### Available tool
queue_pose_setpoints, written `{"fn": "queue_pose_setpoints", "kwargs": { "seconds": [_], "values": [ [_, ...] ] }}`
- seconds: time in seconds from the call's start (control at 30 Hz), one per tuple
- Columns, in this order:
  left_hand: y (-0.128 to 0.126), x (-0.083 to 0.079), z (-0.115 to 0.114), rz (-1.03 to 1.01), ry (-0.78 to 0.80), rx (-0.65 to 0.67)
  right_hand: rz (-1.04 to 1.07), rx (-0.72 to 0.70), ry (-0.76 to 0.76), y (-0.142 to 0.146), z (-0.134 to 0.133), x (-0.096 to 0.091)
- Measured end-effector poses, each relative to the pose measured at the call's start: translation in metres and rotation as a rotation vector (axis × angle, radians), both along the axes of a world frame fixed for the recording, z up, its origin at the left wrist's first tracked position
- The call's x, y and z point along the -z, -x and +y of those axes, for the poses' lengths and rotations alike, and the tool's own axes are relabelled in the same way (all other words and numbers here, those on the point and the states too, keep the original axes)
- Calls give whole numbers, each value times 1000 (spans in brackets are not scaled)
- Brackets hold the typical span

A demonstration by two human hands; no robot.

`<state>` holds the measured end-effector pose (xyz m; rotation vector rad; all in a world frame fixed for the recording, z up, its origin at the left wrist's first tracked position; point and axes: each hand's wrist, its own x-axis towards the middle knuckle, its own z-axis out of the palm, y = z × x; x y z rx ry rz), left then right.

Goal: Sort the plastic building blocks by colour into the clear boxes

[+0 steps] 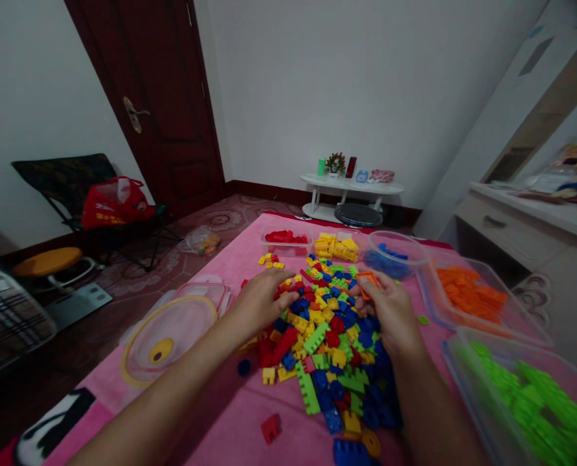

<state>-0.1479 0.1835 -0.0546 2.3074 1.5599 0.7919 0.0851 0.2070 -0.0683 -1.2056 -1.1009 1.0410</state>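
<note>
- Your right hand (388, 301) pinches an orange block (367, 278) above the right side of the block pile (317, 336).
- Your left hand (265, 298) is over the pile's left side, thumb parted from the fingers.
- The pile spreads from the middle of the pink-covered tabletop (210, 421) toward its near edge.
- The orange-block tub (511, 330) and green-block tub (467, 382) stand along the right edge; a yellow-rimmed lid (184, 327) lies by the left.

Head view, one. Worn on the head. Looks from above the 6 o'clock side of the pink cloth (220, 424), facing forward and tipped down. Near to the block pile (324, 317), caught just off centre toward 5; well apart from the dark red door (171, 110) at 10 and the white stand (390, 189) at 2. Wide in spread, taking in the drawer cabinet (516, 230) at 3.
</note>
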Motion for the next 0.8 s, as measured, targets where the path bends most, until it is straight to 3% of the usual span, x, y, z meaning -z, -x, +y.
{"fn": "queue_pose_setpoints", "kwargs": {
  "seconds": [0.1, 0.27, 0.37, 0.53, 0.6, 0.67, 0.73, 0.8],
  "values": [
    [10, 8, -23, 162, 163, -68, 38, 22, -10, -5, 0, -4],
    [-11, 35, -50, 194, 323, 33, 39, -39, -5, 1, -3, -5],
    [-22, 41, -46, 185, 311, 71, 26, -62, -4, 4, -4, -5],
    [-20, 26, -19, 65, 295, 222, 15, -62, -7, 6, -6, -6],
    [-15, 21, -3, 48, 209, 128, 28, -66, 1, 7, -6, -5],
    [-11, 21, 12, 142, 122, -54, 39, -77, 10, 7, -5, -3],
    [-8, 25, 25, 281, 114, -206, 37, -91, 14, 7, -4, -1],
    [-8, 29, 34, 379, 158, -275, 28, -104, 18, 7, -4, 0]
  ]
}}
